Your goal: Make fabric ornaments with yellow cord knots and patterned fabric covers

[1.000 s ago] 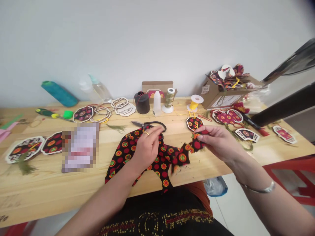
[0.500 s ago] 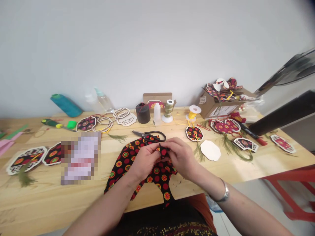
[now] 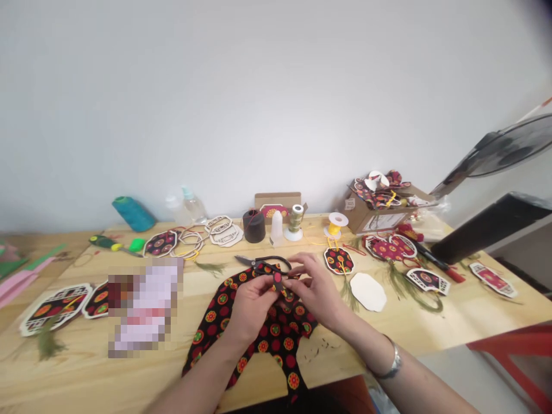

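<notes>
Black fabric with red and orange flower circles (image 3: 211, 322) lies across the front of the table and over its edge. My left hand (image 3: 254, 302) pinches a raised, folded bit of this fabric between thumb and fingers. Close on its right, my right hand (image 3: 317, 290) has thumb and index finger closed on the same bit, its other fingers raised and spread. Black-handled scissors (image 3: 265, 263) lie just beyond my hands, partly against the fabric. A white scalloped piece (image 3: 368, 291) rests to the right of my right hand.
Along the back stand a black thread cone (image 3: 254, 226), a gold spool (image 3: 295, 221) and a cardboard box (image 3: 366, 217) of fabric pieces. Several patterned ornaments lie on both sides. A black post (image 3: 491, 227) and a fan (image 3: 513, 146) are at the right.
The view has tilted up, so the table sits lower. My right hand's fingers have lifted and spread, and the pinched bit of fabric now stands up between my hands.
</notes>
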Action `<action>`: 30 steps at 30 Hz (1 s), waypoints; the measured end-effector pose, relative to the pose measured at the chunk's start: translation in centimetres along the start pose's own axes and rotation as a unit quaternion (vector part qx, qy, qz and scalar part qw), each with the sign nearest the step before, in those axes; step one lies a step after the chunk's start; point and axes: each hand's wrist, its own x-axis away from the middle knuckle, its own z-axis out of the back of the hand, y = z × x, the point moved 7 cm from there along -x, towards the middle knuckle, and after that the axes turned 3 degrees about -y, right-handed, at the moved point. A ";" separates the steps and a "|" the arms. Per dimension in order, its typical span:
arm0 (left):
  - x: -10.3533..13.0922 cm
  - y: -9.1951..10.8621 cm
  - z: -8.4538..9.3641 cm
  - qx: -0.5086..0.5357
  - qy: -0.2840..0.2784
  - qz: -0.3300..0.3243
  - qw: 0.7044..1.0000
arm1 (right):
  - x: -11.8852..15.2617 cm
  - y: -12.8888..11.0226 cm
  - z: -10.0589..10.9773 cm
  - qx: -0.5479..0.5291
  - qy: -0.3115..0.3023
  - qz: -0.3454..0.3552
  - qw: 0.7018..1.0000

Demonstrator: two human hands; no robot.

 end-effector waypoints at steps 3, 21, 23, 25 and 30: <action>0.3 1.5 0.7 -0.120 0.030 -0.123 0.985 | -0.2 -0.2 -1.1 -0.032 -0.103 -0.016 0.994; 0.8 2.0 -0.6 -0.057 -0.056 -0.121 0.989 | -10.7 -7.7 22.0 0.468 0.274 0.076 0.837; 0.8 2.0 -0.6 -0.067 -0.054 -0.120 0.989 | -12.1 -5.4 23.0 0.530 0.143 -0.049 0.834; 0.9 2.1 -0.7 -0.076 -0.047 -0.119 0.989 | -10.9 -4.6 22.4 0.568 0.129 -0.075 0.809; 1.4 2.2 -0.8 -0.085 -0.034 -0.117 0.989 | -4.0 -2.4 15.9 0.575 0.099 -0.083 0.808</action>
